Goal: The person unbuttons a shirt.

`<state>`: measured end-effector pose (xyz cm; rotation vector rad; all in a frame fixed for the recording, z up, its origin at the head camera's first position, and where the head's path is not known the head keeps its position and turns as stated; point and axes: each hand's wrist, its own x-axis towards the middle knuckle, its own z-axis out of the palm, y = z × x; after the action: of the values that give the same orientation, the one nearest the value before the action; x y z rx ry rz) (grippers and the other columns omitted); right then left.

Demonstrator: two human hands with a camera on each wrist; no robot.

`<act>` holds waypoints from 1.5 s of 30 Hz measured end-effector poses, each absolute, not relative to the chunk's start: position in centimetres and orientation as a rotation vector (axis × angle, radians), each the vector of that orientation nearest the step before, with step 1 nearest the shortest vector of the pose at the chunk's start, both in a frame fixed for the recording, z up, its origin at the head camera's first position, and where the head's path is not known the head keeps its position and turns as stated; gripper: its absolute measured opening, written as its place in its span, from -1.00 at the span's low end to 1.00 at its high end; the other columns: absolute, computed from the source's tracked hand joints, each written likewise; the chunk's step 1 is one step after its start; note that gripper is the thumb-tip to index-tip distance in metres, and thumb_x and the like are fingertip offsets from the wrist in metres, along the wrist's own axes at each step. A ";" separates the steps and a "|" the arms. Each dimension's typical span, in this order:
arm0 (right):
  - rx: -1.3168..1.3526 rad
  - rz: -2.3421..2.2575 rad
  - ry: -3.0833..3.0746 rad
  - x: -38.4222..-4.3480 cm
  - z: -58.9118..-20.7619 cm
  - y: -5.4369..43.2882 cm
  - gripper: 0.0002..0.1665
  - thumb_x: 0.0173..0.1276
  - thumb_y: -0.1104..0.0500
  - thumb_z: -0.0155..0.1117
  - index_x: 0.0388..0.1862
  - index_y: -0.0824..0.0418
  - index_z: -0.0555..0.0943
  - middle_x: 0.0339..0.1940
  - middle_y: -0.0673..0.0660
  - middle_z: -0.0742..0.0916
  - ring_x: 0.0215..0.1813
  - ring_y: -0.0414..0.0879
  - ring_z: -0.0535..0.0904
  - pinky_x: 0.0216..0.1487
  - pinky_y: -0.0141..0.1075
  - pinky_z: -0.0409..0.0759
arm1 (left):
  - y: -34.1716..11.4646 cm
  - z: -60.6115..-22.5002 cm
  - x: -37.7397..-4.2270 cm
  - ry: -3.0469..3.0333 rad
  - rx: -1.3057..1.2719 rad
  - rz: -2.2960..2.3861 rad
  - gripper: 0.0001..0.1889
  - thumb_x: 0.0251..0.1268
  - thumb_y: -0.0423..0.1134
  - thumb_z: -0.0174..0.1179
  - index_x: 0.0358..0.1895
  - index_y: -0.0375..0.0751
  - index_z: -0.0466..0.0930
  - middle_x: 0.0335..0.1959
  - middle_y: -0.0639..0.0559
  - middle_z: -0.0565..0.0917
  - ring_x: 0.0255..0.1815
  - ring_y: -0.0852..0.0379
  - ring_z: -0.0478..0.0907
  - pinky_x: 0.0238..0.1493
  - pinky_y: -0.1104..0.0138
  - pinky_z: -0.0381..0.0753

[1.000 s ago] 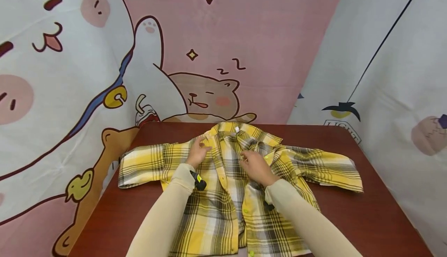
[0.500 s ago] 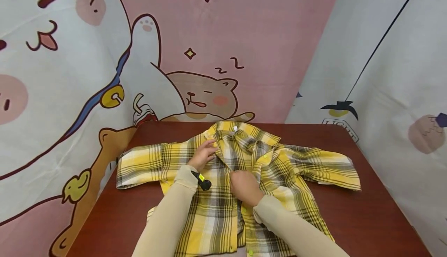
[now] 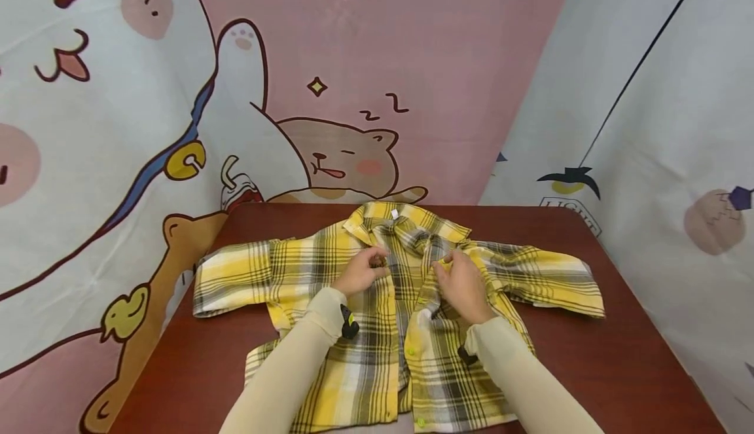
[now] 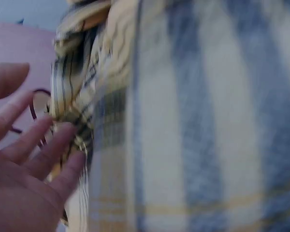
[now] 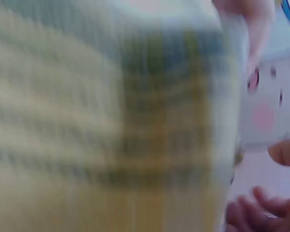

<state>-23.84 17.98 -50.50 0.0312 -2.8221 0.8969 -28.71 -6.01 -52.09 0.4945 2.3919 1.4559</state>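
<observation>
A yellow, grey and white plaid shirt (image 3: 347,381) lies face up with its front parted and both sleeves spread. My left hand (image 3: 360,273) is over the left front edge, below the collar (image 3: 436,220); the left wrist view shows its fingers (image 4: 48,140) spread and relaxed beside the cloth. My right hand (image 3: 465,287) is at the opposite front edge, which carries green buttons (image 3: 410,351). Blurred cloth fills most of the right wrist view, where the right thumb (image 5: 284,152) and fingers stand apart at the side.
The shirt lies on a dark red table (image 3: 589,368). Behind it hangs a pink and white cloth backdrop (image 3: 448,93) with cartoon animals. The shirt's sleeves (image 3: 232,280) reach toward both sides of the table.
My left hand has moved right and down from beside the collar to the front edge. My right hand went left across the opening, then back right to the buttoned edge.
</observation>
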 end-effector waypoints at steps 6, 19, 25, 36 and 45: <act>-0.009 1.011 -2.928 -26.6 -52.0 21.4 -0.42 0.49 0.11 0.09 0.40 0.26 0.27 -0.62 0.10 0.56 -0.70 -0.10 0.37 -0.68 -0.23 0.32 | -3.9 -52.0 -26.8 2.406 0.553 1.290 -0.66 0.42 -0.25 0.17 0.20 -0.22 0.52 0.08 -0.05 0.57 0.04 0.02 0.52 -0.01 0.11 0.52; 0.233 0.703 -2.992 -29.4 -49.6 21.3 -0.81 0.41 0.32 0.06 -0.37 0.24 0.61 -0.57 0.10 0.61 -0.65 -0.13 0.37 -0.58 -0.19 0.38 | 0.3 -52.4 -22.7 2.196 0.448 1.518 -0.81 0.34 -0.32 0.24 -0.04 -0.18 0.51 -0.27 0.05 0.58 -0.38 0.14 0.51 -0.40 0.28 0.48; 0.669 0.866 -2.697 -28.8 -48.3 17.1 -0.69 0.42 0.37 0.11 0.08 0.19 0.61 0.00 0.17 0.69 -0.14 0.05 0.61 -0.02 0.03 0.52 | -0.5 -52.1 -23.0 2.046 0.503 1.635 -0.85 0.26 -0.45 0.25 -0.19 -0.28 0.48 -0.47 0.04 0.57 -0.51 0.14 0.47 -0.42 0.31 0.47; 0.463 1.203 -2.756 -27.8 -51.3 16.9 -0.51 0.43 0.32 0.17 0.33 0.20 0.45 -0.19 0.15 0.72 -0.46 -0.08 0.56 -0.44 -0.14 0.52 | -4.8 -50.7 -24.2 2.285 0.309 1.325 -0.84 0.27 -0.30 0.30 -0.43 -0.28 0.59 -0.55 -0.07 0.63 -0.69 0.12 0.45 -0.63 0.29 0.45; -0.128 1.819 -2.769 -30.5 -52.7 17.5 -0.46 0.55 0.02 0.04 0.30 0.38 0.40 -0.31 0.26 0.71 -0.38 0.00 0.68 -0.38 -0.20 0.64 | -4.9 -52.3 -24.9 2.576 0.174 1.349 -0.71 0.27 -0.22 0.33 -0.05 -0.19 0.46 -0.15 0.00 0.49 -0.33 0.07 0.45 -0.29 0.16 0.47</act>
<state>-30.52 17.48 -52.70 -0.1283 -2.7690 1.8193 -24.94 -4.95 -52.27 0.1736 2.5759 1.3493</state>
